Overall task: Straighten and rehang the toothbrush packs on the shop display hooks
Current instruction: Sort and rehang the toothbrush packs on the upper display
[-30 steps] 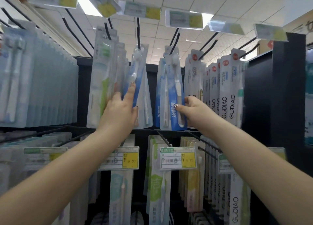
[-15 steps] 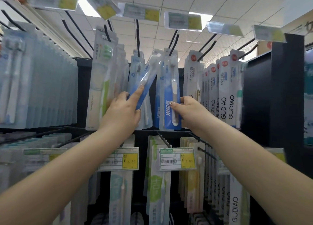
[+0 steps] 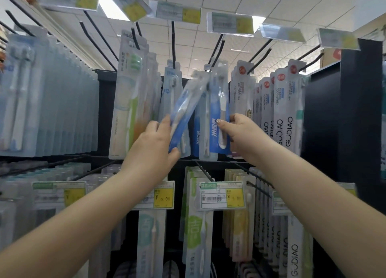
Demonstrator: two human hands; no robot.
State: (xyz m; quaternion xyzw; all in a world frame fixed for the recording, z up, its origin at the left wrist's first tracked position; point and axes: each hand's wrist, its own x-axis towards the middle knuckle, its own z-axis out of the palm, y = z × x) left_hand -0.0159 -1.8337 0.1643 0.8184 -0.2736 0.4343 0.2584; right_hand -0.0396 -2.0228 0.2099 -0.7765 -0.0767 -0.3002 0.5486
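L hand (image 3: pixel 153 147) grips loose blue pack (image 3: pixel 184 110) at its lower end; long axis tilts up-right, top just below-left of hook (image 3: pixel 217 52) (hang hole blurred, can't tell if on). R hand (image 3: pixel 240 133) pinches hung blue pack (image 3: pixel 217 119) under same hook, nearer. Free room left of hook; white GUDIAO packs (image 3: pixel 282 114) crowd right.

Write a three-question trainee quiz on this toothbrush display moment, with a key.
1. True or false: the blue toothbrush pack gripped by the left hand hangs straight down.
2. What does the right hand hold? A) a price tag B) the upright blue pack on its hook C) nothing
3. Fill in: the white packs to the right read ____.

Key: 1 false, it tilts with its top to the right; 2 B; 3 GUDIAO.
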